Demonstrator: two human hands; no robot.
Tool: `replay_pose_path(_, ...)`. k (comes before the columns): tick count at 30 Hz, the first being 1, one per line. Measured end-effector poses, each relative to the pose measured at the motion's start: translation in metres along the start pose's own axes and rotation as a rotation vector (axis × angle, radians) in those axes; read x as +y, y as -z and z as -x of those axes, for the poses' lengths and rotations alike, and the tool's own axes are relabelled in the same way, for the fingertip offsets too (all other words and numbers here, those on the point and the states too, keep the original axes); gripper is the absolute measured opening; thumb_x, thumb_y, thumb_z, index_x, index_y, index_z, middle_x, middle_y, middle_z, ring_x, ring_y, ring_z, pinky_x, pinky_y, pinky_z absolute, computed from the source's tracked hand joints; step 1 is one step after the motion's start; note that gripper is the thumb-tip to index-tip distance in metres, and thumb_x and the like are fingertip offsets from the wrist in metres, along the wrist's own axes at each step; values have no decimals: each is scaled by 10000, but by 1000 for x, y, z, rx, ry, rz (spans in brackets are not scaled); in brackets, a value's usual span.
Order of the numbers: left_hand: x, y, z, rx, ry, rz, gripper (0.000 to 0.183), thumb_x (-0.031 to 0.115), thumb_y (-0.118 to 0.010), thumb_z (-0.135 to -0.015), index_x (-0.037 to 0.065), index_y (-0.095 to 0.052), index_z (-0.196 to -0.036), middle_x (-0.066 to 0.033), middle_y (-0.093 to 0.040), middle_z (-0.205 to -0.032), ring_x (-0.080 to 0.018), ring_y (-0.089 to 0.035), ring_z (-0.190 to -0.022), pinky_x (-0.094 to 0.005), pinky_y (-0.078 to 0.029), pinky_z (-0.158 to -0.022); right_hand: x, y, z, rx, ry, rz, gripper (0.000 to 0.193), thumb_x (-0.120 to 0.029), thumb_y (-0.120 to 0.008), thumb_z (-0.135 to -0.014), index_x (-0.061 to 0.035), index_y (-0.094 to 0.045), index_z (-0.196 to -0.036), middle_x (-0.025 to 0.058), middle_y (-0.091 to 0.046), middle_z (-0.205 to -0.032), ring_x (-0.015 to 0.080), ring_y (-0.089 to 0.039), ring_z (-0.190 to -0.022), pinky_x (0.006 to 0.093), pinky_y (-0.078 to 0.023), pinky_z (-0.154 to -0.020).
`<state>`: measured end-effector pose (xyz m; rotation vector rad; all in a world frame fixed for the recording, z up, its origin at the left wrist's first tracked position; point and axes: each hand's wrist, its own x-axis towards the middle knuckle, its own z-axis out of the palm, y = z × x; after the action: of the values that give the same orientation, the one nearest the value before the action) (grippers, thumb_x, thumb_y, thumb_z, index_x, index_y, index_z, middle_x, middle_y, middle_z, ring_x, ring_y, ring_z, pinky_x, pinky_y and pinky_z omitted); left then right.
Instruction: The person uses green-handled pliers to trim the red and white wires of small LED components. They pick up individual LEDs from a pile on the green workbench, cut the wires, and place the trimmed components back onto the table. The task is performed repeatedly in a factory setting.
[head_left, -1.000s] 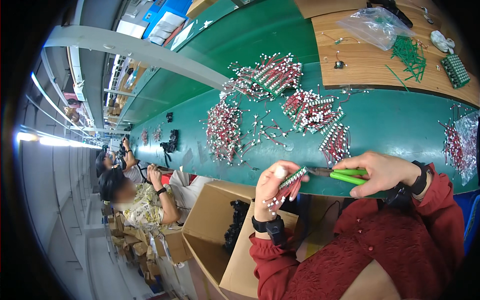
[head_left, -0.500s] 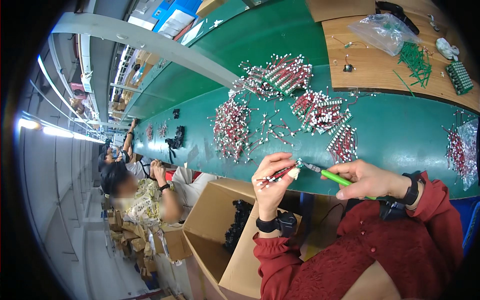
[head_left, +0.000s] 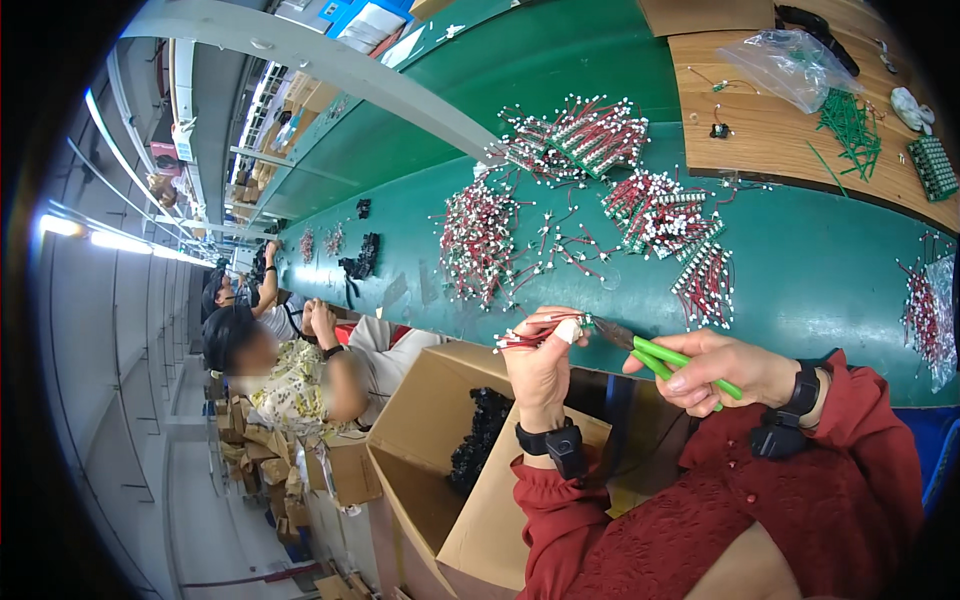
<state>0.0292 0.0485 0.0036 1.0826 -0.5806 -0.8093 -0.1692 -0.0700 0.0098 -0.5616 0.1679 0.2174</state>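
My left hand point(head_left: 541, 372) pinches the wires point(head_left: 520, 340), just left of the pliers point(head_left: 652, 351) my right hand point(head_left: 735, 372) grips. I should keep both steady and squeeze gently.

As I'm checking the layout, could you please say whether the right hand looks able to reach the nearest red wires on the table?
Probably yes: nothing seems to block the right hand from those red wires, though it grips the green-handled pliers.

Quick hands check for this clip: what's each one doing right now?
Left hand: closed, holding small red wires with white ends.
Right hand: closed around green-handled pliers.
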Motion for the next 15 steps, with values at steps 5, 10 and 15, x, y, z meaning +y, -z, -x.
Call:
replay_pose_path(5,3,4,5,35,34,-322,169,-72,-650,-688,-53,-622,-854,-160,-612,-885,-207,-601,-761,-303,-501,-707,4,6,-5,286,241,906,491,-214,-608,-756,-18,-452,-1179,53,-529,-771,130,-495,-641,274,-416,-598)
replay_pose_path(10,12,-2,5,-46,-146,-520,200,-86,-678,-627,-16,-665,-815,-140,-640,-898,-182,-605,-817,-267,-486,-726,-2,-3,0,272,256,946,495,-227,-617,-756,-20,-463,-1178,48,-518,-740,113,-484,-649,264,-415,-605)
replay_pose_path(15,22,-9,13,-130,-244,-330,184,-111,-663,-603,-28,-662,-769,-168,-640,-810,-230,-618,-762,-299,-498,-707,-9,-16,18,48,176,565,500,-125,-611,-798,31,-413,-1230,-15,-477,-905,58,-421,-797,223,-389,-692)
